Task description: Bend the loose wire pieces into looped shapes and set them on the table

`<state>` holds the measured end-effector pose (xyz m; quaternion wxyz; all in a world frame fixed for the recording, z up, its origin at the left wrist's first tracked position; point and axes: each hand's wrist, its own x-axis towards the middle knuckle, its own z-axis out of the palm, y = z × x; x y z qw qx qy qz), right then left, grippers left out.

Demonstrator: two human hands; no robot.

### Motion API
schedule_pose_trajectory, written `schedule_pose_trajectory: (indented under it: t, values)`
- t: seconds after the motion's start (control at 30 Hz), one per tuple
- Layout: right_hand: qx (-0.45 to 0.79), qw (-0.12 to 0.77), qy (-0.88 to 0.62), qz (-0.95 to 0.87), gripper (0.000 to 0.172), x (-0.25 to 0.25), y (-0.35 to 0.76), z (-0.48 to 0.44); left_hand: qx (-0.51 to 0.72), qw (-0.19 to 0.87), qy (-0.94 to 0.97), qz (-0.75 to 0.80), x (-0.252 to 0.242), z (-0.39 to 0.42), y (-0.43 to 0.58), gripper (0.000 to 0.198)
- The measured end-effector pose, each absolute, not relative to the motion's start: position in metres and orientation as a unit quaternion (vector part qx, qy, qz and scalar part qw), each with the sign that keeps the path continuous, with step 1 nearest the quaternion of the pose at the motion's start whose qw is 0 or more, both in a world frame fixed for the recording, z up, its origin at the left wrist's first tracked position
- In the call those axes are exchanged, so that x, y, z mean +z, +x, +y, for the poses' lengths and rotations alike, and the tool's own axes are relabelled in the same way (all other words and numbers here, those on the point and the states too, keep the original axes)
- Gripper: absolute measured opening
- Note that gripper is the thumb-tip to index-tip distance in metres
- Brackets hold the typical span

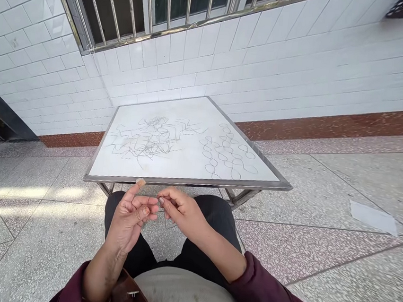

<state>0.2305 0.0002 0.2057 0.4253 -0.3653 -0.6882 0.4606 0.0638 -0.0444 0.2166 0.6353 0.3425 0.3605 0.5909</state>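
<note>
My right hand (183,212) pinches a thin dark wire (165,219) between thumb and index finger, just in front of the table's near edge. Part of the bent wire hangs below the fingers, over the gap between my knees. My left hand (133,213) is palm up, its index finger raised and its thumb pressed toward the curled fingers. Its fingertips meet those of my right hand; what they grip is too small to make out. On the white table (189,164) lie a tangled heap of bent wires (150,141) at left and several wavy, looped wire pieces (228,153) at right.
The table has a metal rim and stands close to a white tiled wall (202,70). Above is a barred window (169,5). A white sheet (373,217) lies on the speckled floor at right. A brown pouch (130,296) rests at my waist.
</note>
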Motion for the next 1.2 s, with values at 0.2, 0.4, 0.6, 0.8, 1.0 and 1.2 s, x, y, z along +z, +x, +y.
schedule_pose_trajectory:
  t: [0.2, 0.4, 0.6, 0.8, 1.0, 1.2]
  values:
    - [0.594, 0.393, -0.346, -0.61, 0.019, 0.207, 0.223, 0.0, 0.646, 0.578, 0.338, 0.367, 0.215, -0.046, 0.073, 0.081]
    - [0.534, 0.378, -0.367, -0.661, 0.014, 0.201, 0.218, -0.002, 0.67, 0.497, 0.375, 0.405, 0.209, -0.042, 0.08, 0.08]
    - [0.459, 0.348, -0.356, -0.735, 0.013, 0.194, 0.215, -0.008, 0.672, 0.409, 0.413, 0.459, 0.204, -0.042, 0.085, 0.073]
    - [0.439, 0.307, -0.326, -0.779, 0.011, 0.205, 0.222, -0.011, 0.612, 0.305, 0.542, 0.488, 0.194, -0.045, 0.074, 0.061]
    - [0.442, 0.312, -0.331, -0.773, 0.015, 0.209, 0.225, -0.011, 0.507, 0.275, 0.638, 0.511, 0.194, -0.043, 0.054, 0.034]
    - [0.494, 0.335, -0.348, -0.723, 0.023, 0.207, 0.23, -0.008, 0.474, 0.184, 0.716, 0.478, 0.204, -0.04, 0.046, 0.044]
